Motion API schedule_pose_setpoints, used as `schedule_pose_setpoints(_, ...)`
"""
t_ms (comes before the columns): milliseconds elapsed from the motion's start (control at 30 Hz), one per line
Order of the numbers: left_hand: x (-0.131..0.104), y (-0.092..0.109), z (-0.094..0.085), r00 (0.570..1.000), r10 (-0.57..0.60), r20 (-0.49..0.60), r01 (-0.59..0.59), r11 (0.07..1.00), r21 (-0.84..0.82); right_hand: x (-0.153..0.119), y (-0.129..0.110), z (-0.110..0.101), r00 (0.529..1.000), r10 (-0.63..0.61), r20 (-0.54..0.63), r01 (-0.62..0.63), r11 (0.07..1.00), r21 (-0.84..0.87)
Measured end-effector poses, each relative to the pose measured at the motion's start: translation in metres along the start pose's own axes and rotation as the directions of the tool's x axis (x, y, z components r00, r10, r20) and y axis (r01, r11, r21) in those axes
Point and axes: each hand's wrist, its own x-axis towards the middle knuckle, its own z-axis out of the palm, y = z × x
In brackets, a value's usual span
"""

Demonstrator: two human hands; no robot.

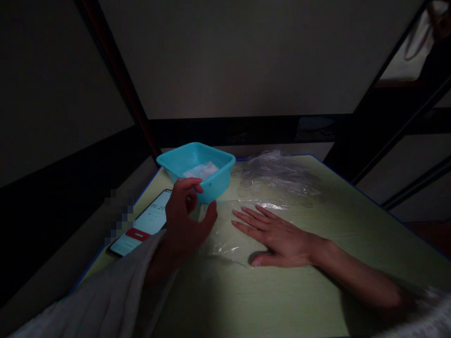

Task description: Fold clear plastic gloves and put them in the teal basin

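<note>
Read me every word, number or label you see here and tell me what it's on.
"00:20", on the phone; anything after it would be behind the left hand.
Phone's red button and faint lines: too small to read.
No other text is legible.

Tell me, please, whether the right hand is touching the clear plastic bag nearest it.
Touching: the head view shows the right hand palm down, its spread fingers resting on the clear plastic bag.

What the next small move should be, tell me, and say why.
Probably lower the left hand to pinch the left edge of the clear plastic: the right hand lies flat on it, palm down, while the left hand seems raised near that edge, half open and apparently empty.
</note>
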Motion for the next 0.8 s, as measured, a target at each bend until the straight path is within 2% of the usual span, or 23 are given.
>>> schedule_pose_setpoints(67, -0.002, 0.007, -0.003, 0.999, 0.047, -0.015, -0.047, 0.999, 0.001, 0.000, -0.005, 0.001, 0.999, 0.036, 0.004, -0.036, 0.999, 0.005)
schedule_pose_setpoints(100, -0.004, 0.011, -0.003, 0.997, 0.076, 0.010, -0.076, 0.997, 0.012, 0.000, -0.006, 0.002, 0.999, 0.048, -0.007, -0.048, 0.999, 0.014)
schedule_pose_setpoints(167, -0.010, 0.017, -0.002, 0.985, 0.107, 0.138, -0.112, 0.993, 0.024, 0.001, -0.009, 0.005, 0.997, 0.064, -0.034, -0.063, 0.997, 0.040)
schedule_pose_setpoints(200, -0.014, 0.020, -0.001, 0.968, 0.082, 0.237, -0.086, 0.996, 0.010, 0.001, -0.011, 0.007, 0.996, 0.070, -0.047, -0.067, 0.996, 0.051)
schedule_pose_setpoints(233, -0.019, 0.021, 0.001, 0.945, 0.019, 0.327, -0.015, 1.000, -0.015, 0.001, -0.012, 0.008, 0.996, 0.074, -0.057, -0.070, 0.996, 0.059)
schedule_pose_setpoints(267, -0.024, 0.022, 0.004, 0.903, -0.063, 0.425, 0.089, 0.995, -0.041, 0.001, -0.013, 0.009, 0.995, 0.077, -0.062, -0.074, 0.995, 0.060)
schedule_pose_setpoints(333, -0.034, 0.020, 0.009, 0.792, -0.149, 0.592, 0.227, 0.972, -0.058, 0.002, -0.016, 0.009, 0.995, 0.090, -0.054, -0.087, 0.995, 0.042)
schedule_pose_setpoints(433, -0.046, 0.012, 0.017, 0.703, -0.168, 0.691, 0.253, 0.967, -0.023, 0.003, -0.018, 0.009, 0.993, 0.122, -0.012, -0.122, 0.993, 0.001)
schedule_pose_setpoints(533, -0.050, 0.005, 0.022, 0.650, -0.122, 0.750, 0.120, 0.991, 0.056, 0.003, -0.017, 0.009, 0.993, 0.117, 0.000, -0.117, 0.993, 0.030)
schedule_pose_setpoints(667, -0.052, 0.001, 0.026, 0.596, -0.074, 0.799, -0.122, 0.976, 0.181, 0.001, -0.014, 0.011, 0.996, 0.065, -0.062, -0.058, 0.993, 0.102)
schedule_pose_setpoints(800, -0.054, 0.000, 0.025, 0.598, -0.020, 0.801, -0.229, 0.954, 0.195, -0.004, -0.007, 0.010, 0.994, 0.095, -0.053, -0.089, 0.991, 0.104)
